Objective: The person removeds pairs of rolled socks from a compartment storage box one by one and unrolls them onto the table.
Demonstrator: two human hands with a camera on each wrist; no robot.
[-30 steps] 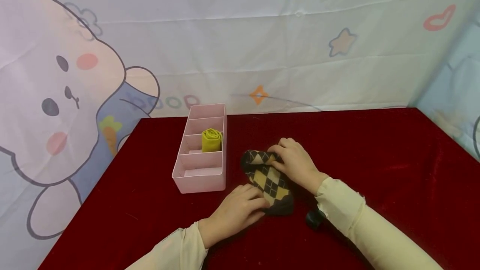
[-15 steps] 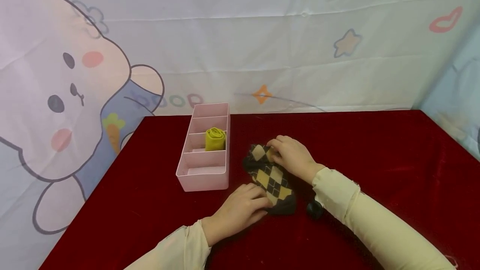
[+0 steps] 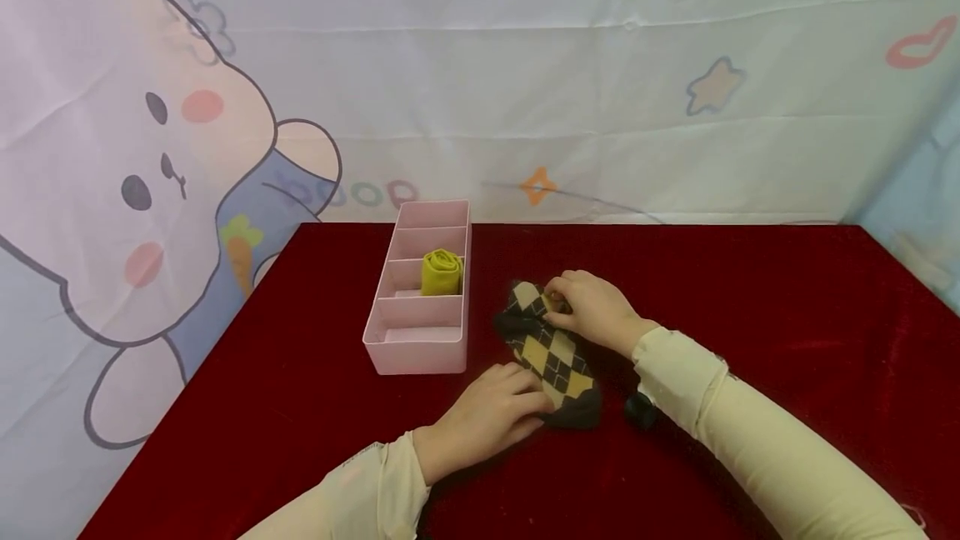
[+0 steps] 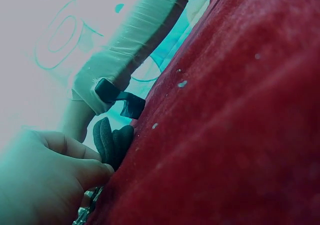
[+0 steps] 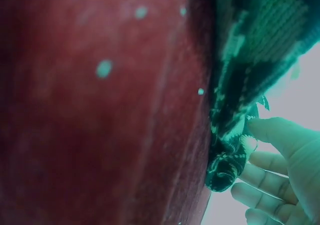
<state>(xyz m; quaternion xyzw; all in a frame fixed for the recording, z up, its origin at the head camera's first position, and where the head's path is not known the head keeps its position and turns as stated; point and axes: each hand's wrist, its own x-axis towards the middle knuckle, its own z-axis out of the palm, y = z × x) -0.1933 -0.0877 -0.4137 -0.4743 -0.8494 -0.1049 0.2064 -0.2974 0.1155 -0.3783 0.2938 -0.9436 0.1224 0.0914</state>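
Left hand (image 3: 489,415) and right hand (image 3: 597,312) pinch the argyle sock (image 3: 552,363) between them, probably light and soft, best gripped at its fold

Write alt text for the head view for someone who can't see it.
A person's left hand and right hand hold the near and far ends of an argyle sock bundle on red cloth. To its left, a pink divided box holds rolled yellow fabric, before a cartoon backdrop.

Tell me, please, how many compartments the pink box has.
4, in one row: the front compartment, the second compartment, holding the yellow roll, the third compartment behind it, and the back compartment.
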